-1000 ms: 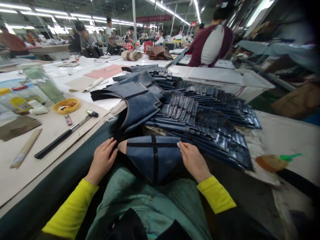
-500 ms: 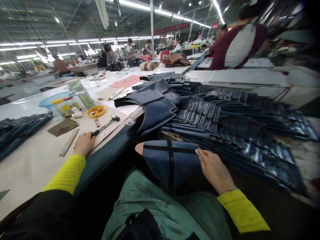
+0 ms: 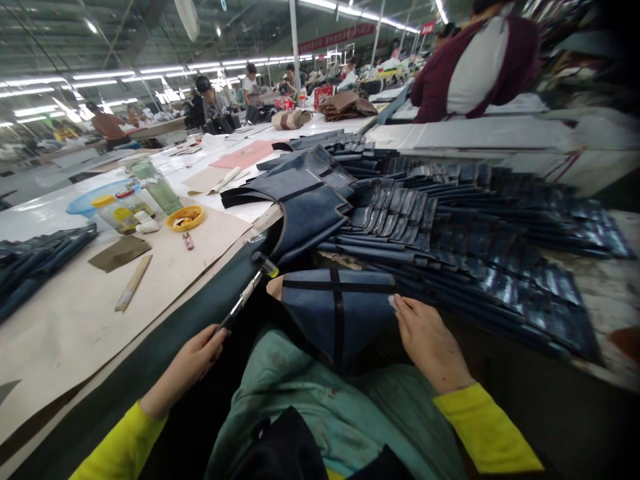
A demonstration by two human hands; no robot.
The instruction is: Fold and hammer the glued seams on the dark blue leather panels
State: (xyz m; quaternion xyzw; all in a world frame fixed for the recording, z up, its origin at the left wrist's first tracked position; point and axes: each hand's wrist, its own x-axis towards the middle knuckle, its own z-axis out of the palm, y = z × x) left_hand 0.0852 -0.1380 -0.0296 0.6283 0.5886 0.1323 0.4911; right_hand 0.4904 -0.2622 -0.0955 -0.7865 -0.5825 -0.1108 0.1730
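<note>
My left hand point(image 3: 204, 350) is wrapped round the dark grip of a small hammer point(image 3: 245, 297). The hammer's black and yellow head points away from me, just left of a blue leather-like panel point(image 3: 310, 303). Two black strips cross on the panel, and a tan patch shows at its left tip. It lies above my lap, its lower side in shadow. At its right edge my right hand point(image 3: 430, 340) is closed, fingers pinching there. Something small and white shows at the fingertips; I cannot tell what it is.
Stacked blue panels point(image 3: 450, 247) fill the right side. On the table at left are a yellow dish point(image 3: 174, 225), jars point(image 3: 116, 212), pink snips point(image 3: 188, 241), a flat stick point(image 3: 134, 283) and a brown scrap point(image 3: 120, 253). A person in maroon point(image 3: 435, 80) is beyond.
My left hand has lifted the hammer off the table and brought it right, towards the panel's left tip. My right hand stays at the panel's edge. The view has shifted slightly.
</note>
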